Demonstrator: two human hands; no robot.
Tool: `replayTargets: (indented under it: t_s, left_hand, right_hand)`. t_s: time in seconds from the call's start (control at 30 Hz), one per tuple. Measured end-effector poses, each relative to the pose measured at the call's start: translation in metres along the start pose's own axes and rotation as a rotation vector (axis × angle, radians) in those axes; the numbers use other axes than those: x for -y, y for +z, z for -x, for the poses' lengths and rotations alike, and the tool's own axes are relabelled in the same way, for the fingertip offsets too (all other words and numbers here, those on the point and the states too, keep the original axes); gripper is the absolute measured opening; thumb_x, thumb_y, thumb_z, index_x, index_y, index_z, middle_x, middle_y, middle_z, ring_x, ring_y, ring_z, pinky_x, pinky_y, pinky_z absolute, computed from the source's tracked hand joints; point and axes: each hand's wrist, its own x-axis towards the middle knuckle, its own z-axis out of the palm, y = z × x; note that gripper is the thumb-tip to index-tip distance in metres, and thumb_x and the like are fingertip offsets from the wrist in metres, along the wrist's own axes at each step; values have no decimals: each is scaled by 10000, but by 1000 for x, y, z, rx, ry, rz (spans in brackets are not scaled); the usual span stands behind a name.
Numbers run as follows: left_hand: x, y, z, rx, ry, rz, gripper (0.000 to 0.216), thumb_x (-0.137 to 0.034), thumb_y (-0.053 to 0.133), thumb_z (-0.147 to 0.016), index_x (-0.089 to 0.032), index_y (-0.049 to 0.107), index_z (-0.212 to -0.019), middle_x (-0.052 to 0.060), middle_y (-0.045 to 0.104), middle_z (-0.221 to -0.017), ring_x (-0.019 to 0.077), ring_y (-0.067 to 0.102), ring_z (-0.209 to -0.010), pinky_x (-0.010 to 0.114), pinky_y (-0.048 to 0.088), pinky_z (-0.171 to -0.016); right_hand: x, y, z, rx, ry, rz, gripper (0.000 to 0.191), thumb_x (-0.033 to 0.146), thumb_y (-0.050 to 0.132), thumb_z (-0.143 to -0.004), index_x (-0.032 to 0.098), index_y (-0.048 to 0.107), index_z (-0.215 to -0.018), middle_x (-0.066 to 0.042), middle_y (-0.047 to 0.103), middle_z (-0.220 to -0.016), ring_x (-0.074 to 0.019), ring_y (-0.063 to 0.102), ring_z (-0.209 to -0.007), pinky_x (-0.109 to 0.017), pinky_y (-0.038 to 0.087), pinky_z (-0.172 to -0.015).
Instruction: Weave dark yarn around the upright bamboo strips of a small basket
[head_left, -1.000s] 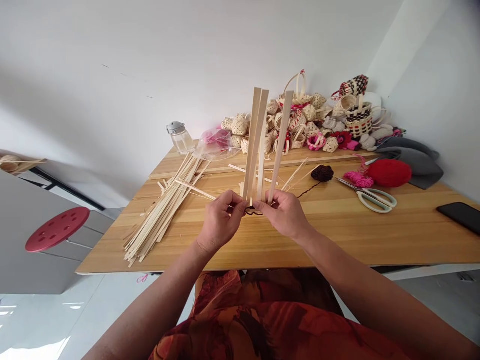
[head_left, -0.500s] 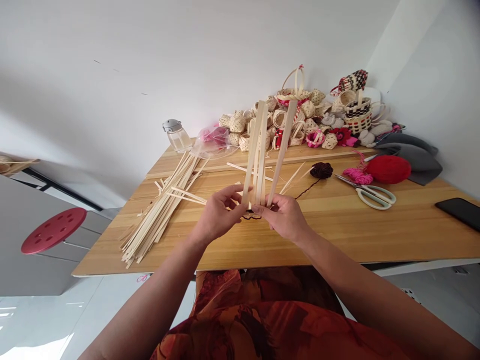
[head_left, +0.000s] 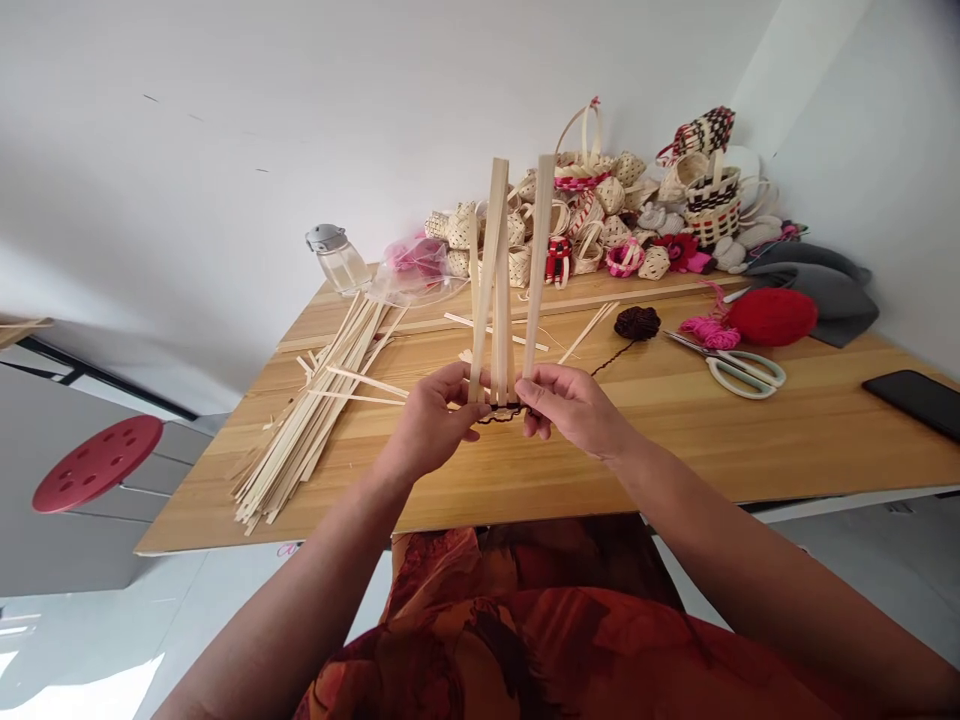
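My left hand (head_left: 433, 425) and my right hand (head_left: 574, 408) both pinch the bottom ends of several pale flat bamboo strips (head_left: 496, 275) that stand upright above the wooden table (head_left: 675, 440). A dark brown yarn (head_left: 501, 414) runs across the strips' lower ends between my fingers. It trails off to a small dark brown yarn ball (head_left: 637, 322) lying on the table to the right.
A loose bundle of bamboo strips (head_left: 315, 410) lies at the left of the table. Small woven baskets (head_left: 600, 220) are piled at the back. Scissors (head_left: 739, 368), red yarn (head_left: 772, 316), pink yarn (head_left: 709, 332), a phone (head_left: 911, 398), a glass jar (head_left: 334, 257) and a red stool (head_left: 97, 462) are nearby.
The upright strips have swung from a rightward lean to near vertical and closed up. The view has shifted a little, so the table sits lower left.
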Motion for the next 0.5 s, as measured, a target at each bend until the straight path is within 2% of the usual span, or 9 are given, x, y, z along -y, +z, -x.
replayTargets:
  t_s: [0.17,0.33,0.5]
  left_hand:
    - [4,4,-1,32,34,-26,204,-191,672,-748,-177,642,-950,28,700,-890,159,633,-810,196,568,-502]
    - [8,8,1,-11,16,-16,207,-208,685,-749,-177,647,-950,26,715,-860,162,641,-783,197,552,-491]
    - [1,5,1,43,24,-27,439,-218,710,-764,-193,671,-1200,40,765,-930,152,658,-744,168,462,-463]
  right_hand:
    - [-2,8,0,-102,-44,114,298,454,722,-821,169,637,-813,22,622,-657,-74,523,-417,-194,411,-377]
    - [-8,12,-1,-195,-73,122,241,410,691,-839,179,627,-820,19,630,-682,-73,502,-392,-202,406,-342]
    - [-7,8,1,-129,1,69,324,469,744,-799,176,609,-768,35,597,-570,-86,546,-394,-178,381,-342]
